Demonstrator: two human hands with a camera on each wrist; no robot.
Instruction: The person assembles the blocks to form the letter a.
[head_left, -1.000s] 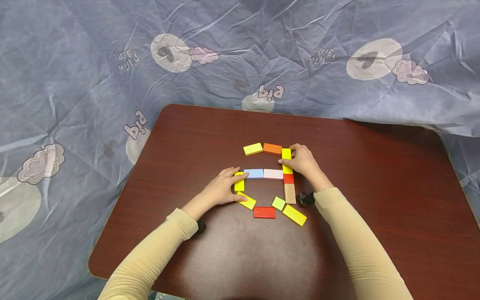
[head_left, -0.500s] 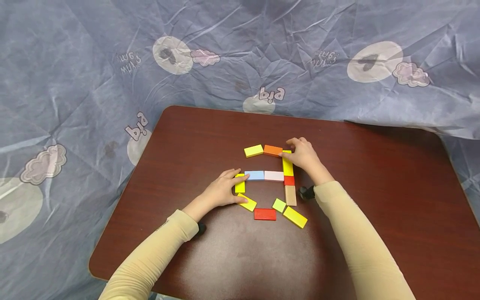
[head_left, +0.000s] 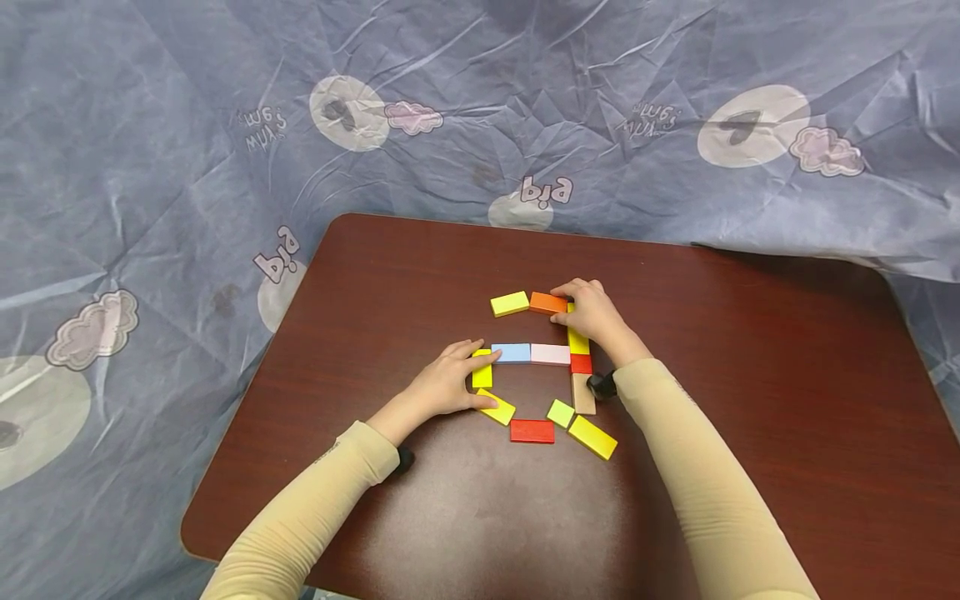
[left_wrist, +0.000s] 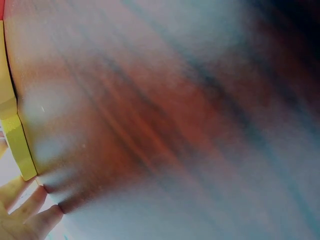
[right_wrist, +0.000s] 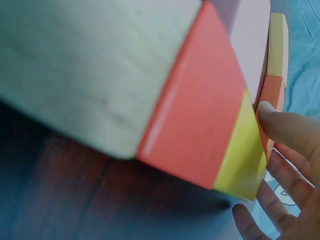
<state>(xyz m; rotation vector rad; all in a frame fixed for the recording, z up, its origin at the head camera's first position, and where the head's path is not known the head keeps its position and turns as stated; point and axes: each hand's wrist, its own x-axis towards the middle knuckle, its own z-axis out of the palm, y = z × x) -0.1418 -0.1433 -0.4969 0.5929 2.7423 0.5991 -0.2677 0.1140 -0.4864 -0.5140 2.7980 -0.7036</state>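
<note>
My right hand (head_left: 592, 314) pinches the right end of an orange block (head_left: 547, 302), its thumb on the near side and a finger on the far side. A pale yellow block (head_left: 510, 303) lies end to end with it on the left. Under that hand a yellow block (head_left: 577, 339) runs down to a small red block (head_left: 581, 363) and a bare wood block (head_left: 582, 395). My left hand (head_left: 441, 382) rests with spread fingers at the left, the thumb on a slanted yellow block (head_left: 502, 412) and the index finger over an upright-lying yellow block (head_left: 482, 374) and the blue block's (head_left: 513, 354) end.
A pink block (head_left: 551, 355) joins the blue one to the right column. Nearer me lie a red block (head_left: 532, 432), a small lime square block (head_left: 560, 413) and a slanted yellow block (head_left: 592, 437). A patterned sheet (head_left: 450, 150) hangs behind the brown table (head_left: 720, 350).
My right hand has let go of the yellow block at the top of the right column and shifted left onto the orange block. The left hand has stayed in place.
</note>
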